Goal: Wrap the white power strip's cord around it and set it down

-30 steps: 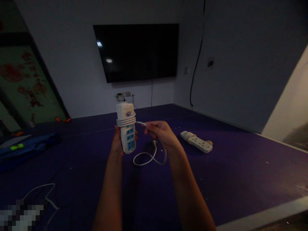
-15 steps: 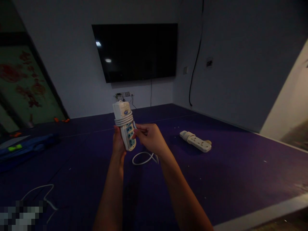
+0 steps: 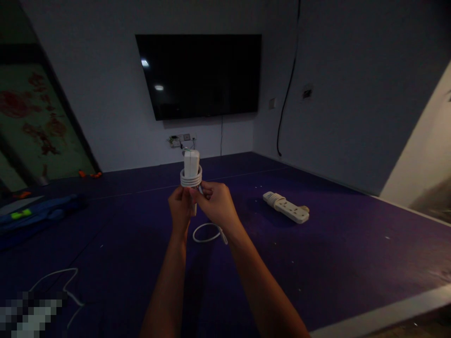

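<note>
My left hand (image 3: 180, 206) grips a white power strip (image 3: 191, 164) upright in front of me, turned edge-on so its sockets do not show. Its white cord (image 3: 190, 180) is wound in a few turns round the upper part of the strip. My right hand (image 3: 216, 203) is closed on the cord right beside the strip, touching the left hand. A loose loop of the same cord (image 3: 206, 233) hangs below both hands.
A second white power strip (image 3: 286, 206) with its cord wrapped lies on the purple floor (image 3: 317, 253) to the right. A black TV (image 3: 199, 75) hangs on the far wall. A blue bundle (image 3: 42, 213) lies at left, a loose white cable (image 3: 59, 281) at lower left.
The strip has turned from socket face to edge-on. My right hand has moved left to the strip with the cord. The hanging loop has grown shorter.
</note>
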A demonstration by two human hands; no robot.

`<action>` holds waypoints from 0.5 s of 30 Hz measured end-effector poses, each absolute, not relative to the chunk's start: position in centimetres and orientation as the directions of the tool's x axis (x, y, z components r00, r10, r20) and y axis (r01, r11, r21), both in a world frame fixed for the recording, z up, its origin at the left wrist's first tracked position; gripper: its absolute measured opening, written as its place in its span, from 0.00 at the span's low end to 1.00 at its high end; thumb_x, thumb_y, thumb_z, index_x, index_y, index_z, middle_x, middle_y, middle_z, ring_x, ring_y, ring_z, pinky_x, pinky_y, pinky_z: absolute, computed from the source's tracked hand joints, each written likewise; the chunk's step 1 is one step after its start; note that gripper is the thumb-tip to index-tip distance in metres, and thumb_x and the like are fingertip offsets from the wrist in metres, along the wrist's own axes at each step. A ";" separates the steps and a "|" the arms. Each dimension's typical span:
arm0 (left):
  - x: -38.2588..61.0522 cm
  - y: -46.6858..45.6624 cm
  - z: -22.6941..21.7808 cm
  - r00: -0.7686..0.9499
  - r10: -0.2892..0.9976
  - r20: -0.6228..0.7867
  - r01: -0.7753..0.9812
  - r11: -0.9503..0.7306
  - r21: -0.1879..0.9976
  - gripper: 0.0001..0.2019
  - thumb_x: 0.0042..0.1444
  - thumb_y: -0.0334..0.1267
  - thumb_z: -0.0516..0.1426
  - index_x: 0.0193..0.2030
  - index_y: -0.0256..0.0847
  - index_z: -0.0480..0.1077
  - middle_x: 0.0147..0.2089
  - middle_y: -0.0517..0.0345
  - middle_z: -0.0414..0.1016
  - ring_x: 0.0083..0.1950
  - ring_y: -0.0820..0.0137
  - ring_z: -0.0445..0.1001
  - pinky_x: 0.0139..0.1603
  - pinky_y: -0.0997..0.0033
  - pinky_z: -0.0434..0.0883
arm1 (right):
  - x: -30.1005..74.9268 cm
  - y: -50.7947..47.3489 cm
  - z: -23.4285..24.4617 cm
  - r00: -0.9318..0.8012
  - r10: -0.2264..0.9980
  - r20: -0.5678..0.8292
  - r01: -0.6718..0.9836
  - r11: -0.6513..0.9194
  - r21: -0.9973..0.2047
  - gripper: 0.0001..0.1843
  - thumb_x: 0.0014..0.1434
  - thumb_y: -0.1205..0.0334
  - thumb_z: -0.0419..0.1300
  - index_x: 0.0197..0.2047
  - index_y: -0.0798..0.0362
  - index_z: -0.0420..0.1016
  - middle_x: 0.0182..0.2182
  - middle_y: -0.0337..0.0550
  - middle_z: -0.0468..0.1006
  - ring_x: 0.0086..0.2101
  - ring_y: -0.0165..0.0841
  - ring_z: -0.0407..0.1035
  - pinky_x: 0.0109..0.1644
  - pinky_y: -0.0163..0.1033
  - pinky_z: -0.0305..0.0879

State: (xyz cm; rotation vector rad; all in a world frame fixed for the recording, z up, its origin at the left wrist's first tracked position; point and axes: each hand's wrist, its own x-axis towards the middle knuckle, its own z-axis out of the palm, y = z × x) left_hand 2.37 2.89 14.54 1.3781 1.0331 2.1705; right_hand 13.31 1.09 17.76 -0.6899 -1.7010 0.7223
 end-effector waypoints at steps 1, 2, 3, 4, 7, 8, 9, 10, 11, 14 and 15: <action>2.4 2.8 14.6 -0.451 0.623 0.639 0.117 -0.669 0.734 0.26 0.43 0.63 0.57 0.26 0.36 0.72 0.23 0.59 0.70 0.26 0.72 0.67 0.26 0.75 0.63 | 13.2 1.2 17.7 -0.215 0.759 0.615 0.056 0.638 -0.768 0.13 0.54 0.55 0.59 0.34 0.57 0.77 0.22 0.40 0.75 0.25 0.31 0.70 0.28 0.32 0.62; 2.4 2.7 14.6 -0.450 0.606 0.655 0.158 -0.668 0.727 0.26 0.45 0.62 0.57 0.27 0.36 0.73 0.25 0.57 0.72 0.28 0.71 0.69 0.27 0.75 0.64 | 13.1 1.2 17.6 -0.210 0.759 0.616 0.032 0.635 -0.772 0.13 0.54 0.55 0.60 0.35 0.57 0.77 0.23 0.41 0.76 0.26 0.31 0.71 0.28 0.32 0.63; 2.3 2.6 14.7 -0.450 0.592 0.668 0.198 -0.664 0.721 0.26 0.46 0.61 0.56 0.29 0.36 0.73 0.27 0.56 0.73 0.29 0.70 0.70 0.28 0.74 0.65 | 13.0 1.3 17.6 -0.207 0.761 0.615 0.005 0.629 -0.777 0.14 0.54 0.55 0.60 0.35 0.57 0.77 0.24 0.42 0.77 0.27 0.32 0.71 0.29 0.32 0.63; 2.3 2.5 14.7 -0.452 0.578 0.680 0.238 -0.656 0.716 0.25 0.47 0.61 0.56 0.31 0.36 0.74 0.28 0.55 0.74 0.31 0.68 0.71 0.29 0.73 0.66 | 12.9 1.4 17.5 -0.208 0.762 0.613 -0.022 0.623 -0.782 0.14 0.54 0.54 0.60 0.36 0.57 0.77 0.25 0.42 0.78 0.28 0.32 0.72 0.30 0.33 0.64; 1.9 2.5 14.6 -0.451 0.520 0.725 0.377 -0.625 0.684 0.26 0.50 0.59 0.54 0.39 0.36 0.75 0.34 0.52 0.77 0.37 0.65 0.73 0.35 0.71 0.68 | 12.6 1.6 17.4 -0.229 0.759 0.609 -0.100 0.604 -0.791 0.16 0.53 0.51 0.60 0.36 0.56 0.78 0.28 0.44 0.79 0.30 0.34 0.73 0.32 0.34 0.66; 1.7 2.5 14.5 -0.446 0.495 0.746 0.430 -0.612 0.664 0.27 0.50 0.59 0.54 0.42 0.36 0.75 0.37 0.51 0.77 0.39 0.64 0.73 0.37 0.69 0.68 | 12.6 1.6 17.4 -0.236 0.761 0.604 -0.126 0.592 -0.796 0.18 0.52 0.50 0.60 0.37 0.57 0.78 0.29 0.44 0.80 0.31 0.35 0.73 0.33 0.35 0.67; 1.5 2.6 14.4 -0.437 0.467 0.769 0.482 -0.600 0.639 0.27 0.51 0.58 0.54 0.46 0.36 0.74 0.39 0.49 0.77 0.41 0.63 0.74 0.39 0.68 0.69 | 12.7 1.7 17.4 -0.241 0.767 0.595 -0.148 0.577 -0.803 0.20 0.51 0.48 0.61 0.38 0.57 0.78 0.30 0.45 0.80 0.32 0.35 0.73 0.33 0.35 0.67; 1.2 2.7 14.3 -0.426 0.436 0.793 0.534 -0.586 0.609 0.28 0.51 0.58 0.55 0.48 0.36 0.73 0.41 0.48 0.77 0.42 0.63 0.74 0.41 0.67 0.69 | 12.7 1.8 17.4 -0.245 0.776 0.581 -0.164 0.558 -0.814 0.22 0.51 0.46 0.61 0.39 0.57 0.79 0.30 0.45 0.80 0.32 0.36 0.73 0.33 0.36 0.67; 1.0 2.7 14.2 -0.411 0.405 0.817 0.585 -0.570 0.577 0.28 0.51 0.57 0.55 0.50 0.37 0.72 0.43 0.47 0.77 0.44 0.62 0.74 0.43 0.66 0.69 | 12.8 1.9 17.4 -0.248 0.788 0.564 -0.174 0.536 -0.826 0.24 0.50 0.45 0.61 0.40 0.58 0.79 0.30 0.45 0.80 0.31 0.36 0.73 0.32 0.35 0.67; 0.5 2.7 14.0 -0.374 0.307 0.875 0.713 -0.508 0.484 0.29 0.49 0.55 0.59 0.52 0.37 0.71 0.46 0.45 0.76 0.46 0.61 0.74 0.47 0.63 0.68 | 13.3 2.2 17.5 -0.243 0.831 0.501 -0.151 0.477 -0.866 0.26 0.47 0.43 0.62 0.37 0.60 0.79 0.26 0.45 0.78 0.28 0.33 0.71 0.28 0.33 0.63; 0.4 2.7 14.0 -0.367 0.282 0.886 0.740 -0.489 0.462 0.29 0.48 0.54 0.60 0.52 0.37 0.70 0.46 0.45 0.76 0.46 0.60 0.74 0.47 0.62 0.68 | 13.5 2.3 17.5 -0.238 0.848 0.473 -0.126 0.456 -0.881 0.26 0.46 0.43 0.63 0.35 0.60 0.79 0.24 0.44 0.78 0.26 0.32 0.70 0.27 0.33 0.62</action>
